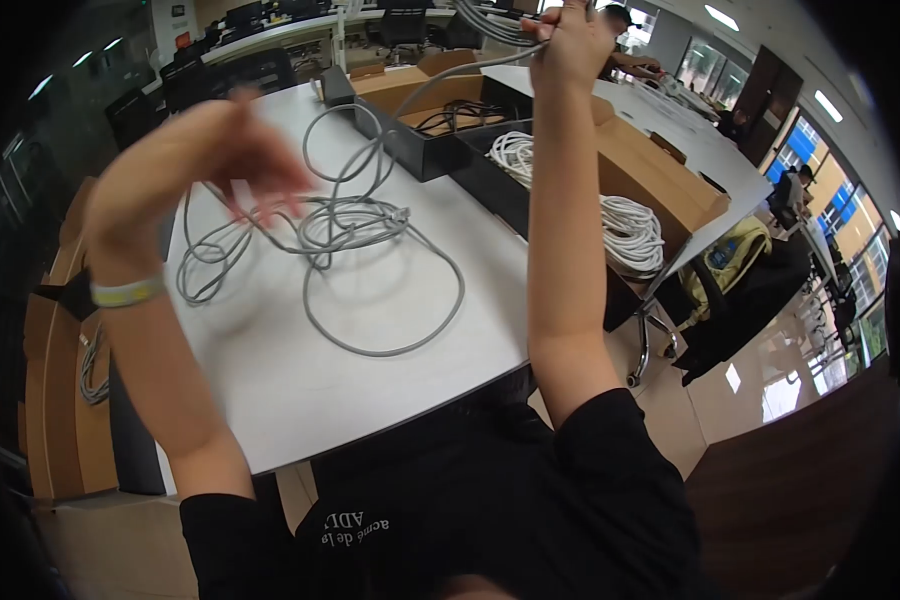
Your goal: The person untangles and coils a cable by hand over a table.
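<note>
A long grey cable [385, 352] lies in loose, tangled loops on the white table, and one length rises to the upper right. High up, my right hand [575, 45] is closed around gathered loops of this grey cable. My left hand [255, 165], blurred by motion, hovers over the left part of the tangle with its fingers apart. Whether those fingers touch the cable cannot be made out. A pale connector [400, 214] shows at the edge of the tangled loops.
Beyond the white table top [370, 410], an open box [425, 155] holds black cables [465, 117]. White cable coils [632, 235] fill a box at right, partly behind my right arm. Cardboard boxes [65, 400] stand at left, one with a grey cable [92, 370]. Other people sit farther back.
</note>
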Motion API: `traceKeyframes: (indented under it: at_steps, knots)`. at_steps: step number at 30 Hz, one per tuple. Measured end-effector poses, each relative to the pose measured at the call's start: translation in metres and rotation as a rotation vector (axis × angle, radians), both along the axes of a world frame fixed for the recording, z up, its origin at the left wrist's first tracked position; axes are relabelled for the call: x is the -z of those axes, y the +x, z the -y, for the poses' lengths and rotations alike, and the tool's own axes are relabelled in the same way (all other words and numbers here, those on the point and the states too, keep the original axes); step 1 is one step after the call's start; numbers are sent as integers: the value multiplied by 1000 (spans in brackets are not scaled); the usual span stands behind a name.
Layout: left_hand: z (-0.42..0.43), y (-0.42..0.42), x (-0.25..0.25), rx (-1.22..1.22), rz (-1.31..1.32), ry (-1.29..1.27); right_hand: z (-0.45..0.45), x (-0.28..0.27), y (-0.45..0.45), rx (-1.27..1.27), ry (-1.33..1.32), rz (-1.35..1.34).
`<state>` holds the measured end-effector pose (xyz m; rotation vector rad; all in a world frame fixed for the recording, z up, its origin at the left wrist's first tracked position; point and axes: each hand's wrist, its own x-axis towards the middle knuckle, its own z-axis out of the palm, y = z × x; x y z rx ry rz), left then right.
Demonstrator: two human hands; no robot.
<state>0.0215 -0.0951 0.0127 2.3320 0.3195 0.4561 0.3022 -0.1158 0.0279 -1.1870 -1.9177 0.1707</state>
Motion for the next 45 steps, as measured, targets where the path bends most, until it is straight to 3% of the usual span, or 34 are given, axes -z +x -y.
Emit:
traceKeyframes:
  at_steps: [1, 3, 6, 8, 12, 15, 17, 19, 21, 24, 25, 28, 30, 31, 33, 34, 37, 39, 41, 43, 45]
  knots:
    - [11, 29, 4, 7, -49, -31, 2, -2, -5, 6, 0, 1]
    - [14, 72, 22, -205, 6, -152, 6, -6, -16, -1, 3, 9]
    - [-25, 96, 27, -52, 243, -452, 11, -8, -27, -31, 7, -4]
    - [-39, 80, 26, -62, 406, -620, 12, -7, -36, -50, 8, -30]
    - [-63, 60, 20, 167, 712, -1035, -1, 4, -52, -71, -16, -121]
    - [-76, 64, 27, -24, 1142, -1201, -9, 15, -65, -85, -47, -186]
    - [-99, 56, 27, -95, 1235, -1217, -11, 17, -66, -96, -62, -213]
    - [-113, 38, 32, -71, 1276, -1218, -10, 16, -65, -111, -71, -230]
    - [-140, 14, 33, 316, 969, -1710, -6, 15, -63, -138, -75, -257]
    - [-168, -4, 50, -43, 1212, -1351, -3, 15, -56, -177, -83, -312]
    - [-178, -8, 53, -214, 1296, -1448, -1, 14, -52, -190, -86, -327]
    - [-156, -13, 45, 143, 879, -1287, 2, 8, -43, -246, -89, -359]
    - [-132, 0, 33, -58, 781, -843, 6, 7, -40, -286, -105, -382]
    - [-159, -3, 35, 449, 580, -898, 3, 9, -43, -306, -115, -393]
    - [-120, 24, 31, -39, 791, -565, -6, 12, -41, -184, -149, -351]
    - [-113, 26, 31, -50, 793, -560, -9, 14, -41, -118, -123, -308]
    - [-101, 30, 29, -204, 609, -81, -19, 24, -38, -27, 75, -114]
    - [-83, 37, 25, -147, 558, -211, -17, 21, -38, 15, -2, -51]
    - [-78, 44, 29, -256, 514, -187, -28, 26, -33, 61, -66, 45]
    - [-58, 56, 29, -222, 482, -182, -31, 28, -36, 100, 39, 205]
    - [-51, 64, 36, -395, 391, 205, -35, 36, -46, 235, 125, 308]
